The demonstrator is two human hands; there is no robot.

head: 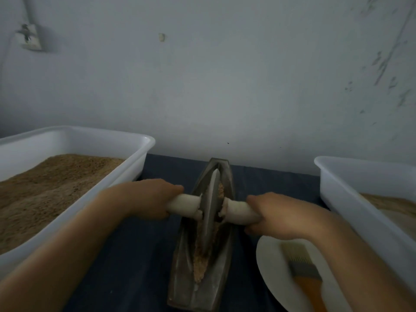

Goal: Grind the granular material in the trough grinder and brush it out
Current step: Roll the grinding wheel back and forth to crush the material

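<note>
One boat-shaped metal trough (180, 287) lies in the middle of the dark tablecloth (126, 255), its long axis running from the near edge toward the wall (225, 75), the far tip just short of it. One metal wheel (210, 210) stands upright in the groove, edge along that axis, with brown grain (199, 266) around it. Its white handle (186, 203) crosses the trough sideways. The left hand (148, 199) grips one end, the right hand (276, 215) the other. Two white tubs flank the trough with bare cloth between: the left tub (139, 149) holds grain, as does the right tub (333, 188). One white plate (270, 266) near the right holds one brush (301, 264).
</note>
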